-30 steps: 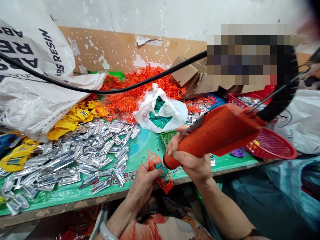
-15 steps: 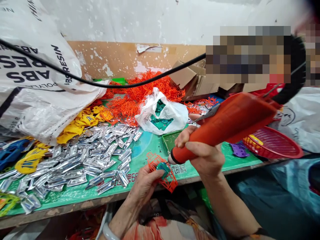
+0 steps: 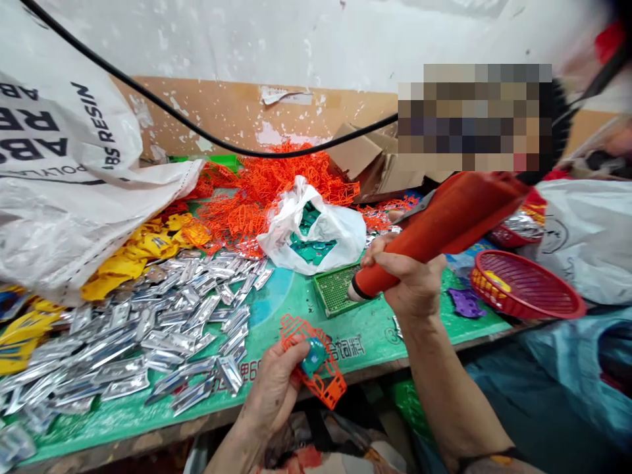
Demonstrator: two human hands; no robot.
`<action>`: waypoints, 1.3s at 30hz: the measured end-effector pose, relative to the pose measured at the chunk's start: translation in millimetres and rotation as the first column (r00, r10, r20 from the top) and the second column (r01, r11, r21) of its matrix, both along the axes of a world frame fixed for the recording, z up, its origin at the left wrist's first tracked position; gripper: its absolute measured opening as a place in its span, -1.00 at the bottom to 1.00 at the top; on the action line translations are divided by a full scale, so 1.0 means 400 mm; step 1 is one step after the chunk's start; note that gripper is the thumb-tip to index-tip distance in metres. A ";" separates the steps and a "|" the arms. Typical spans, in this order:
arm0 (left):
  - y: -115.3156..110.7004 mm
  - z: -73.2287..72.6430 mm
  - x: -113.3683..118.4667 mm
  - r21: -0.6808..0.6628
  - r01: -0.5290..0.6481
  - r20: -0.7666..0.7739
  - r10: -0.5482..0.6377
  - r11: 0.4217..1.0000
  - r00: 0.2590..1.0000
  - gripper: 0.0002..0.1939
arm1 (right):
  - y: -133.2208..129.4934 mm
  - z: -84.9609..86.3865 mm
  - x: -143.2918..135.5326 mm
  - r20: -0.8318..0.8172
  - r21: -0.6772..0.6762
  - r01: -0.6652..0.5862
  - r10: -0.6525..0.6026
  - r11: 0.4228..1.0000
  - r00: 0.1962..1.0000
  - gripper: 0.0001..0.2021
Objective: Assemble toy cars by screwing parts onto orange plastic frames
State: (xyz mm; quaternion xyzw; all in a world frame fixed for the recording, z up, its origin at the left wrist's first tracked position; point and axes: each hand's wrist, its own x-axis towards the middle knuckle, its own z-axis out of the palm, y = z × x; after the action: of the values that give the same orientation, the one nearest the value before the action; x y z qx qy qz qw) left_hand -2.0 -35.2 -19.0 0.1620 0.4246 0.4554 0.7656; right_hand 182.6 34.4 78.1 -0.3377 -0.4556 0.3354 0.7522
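A green tabletop (image 3: 293, 301) carries silvery pieces (image 3: 162, 319), yellow parts (image 3: 148, 245), a heap of orange frames (image 3: 241, 214), a white bag (image 3: 343, 227), a green basket (image 3: 340, 309), a purple part (image 3: 465, 303) and a red basket (image 3: 528, 307).

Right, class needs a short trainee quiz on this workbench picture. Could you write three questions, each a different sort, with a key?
1. Multiple choice. What does the person's left hand hold?
A) A purple plastic piece
B) An orange lattice frame with a teal piece on it
C) A silver strip

2. True or false. The pale nose of the orange-red hand tool in the right hand touches the teal piece.

3. Fill the gap. The open white plastic bag holds ____ pieces.

Key: 1. B. 2. False; the nose is apart from it. 3. Green.
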 end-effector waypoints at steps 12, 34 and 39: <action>-0.005 0.002 -0.012 -0.037 -0.023 0.031 0.025 0.999 0.999 -0.66 | 0.125 -0.077 0.036 0.106 -0.054 0.188 -0.181 0.981 0.978 -0.87; -0.003 -0.001 -0.006 -0.081 -0.009 -0.040 0.006 0.997 0.999 -0.66 | 0.160 -0.091 0.013 0.111 -0.091 0.235 -0.225 0.968 0.968 -0.83; 0.003 0.000 -0.011 -0.098 -0.007 -0.006 0.007 0.995 1.000 -0.67 | 0.164 -0.098 0.014 0.135 -0.099 0.247 -0.233 0.964 0.963 -0.83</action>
State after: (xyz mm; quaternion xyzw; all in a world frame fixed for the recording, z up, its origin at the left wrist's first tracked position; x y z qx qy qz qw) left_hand -6.3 -34.0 -19.2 0.1241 0.4491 0.4363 0.7698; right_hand 188.1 100.1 39.1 -0.4534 -0.4364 0.2460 0.7372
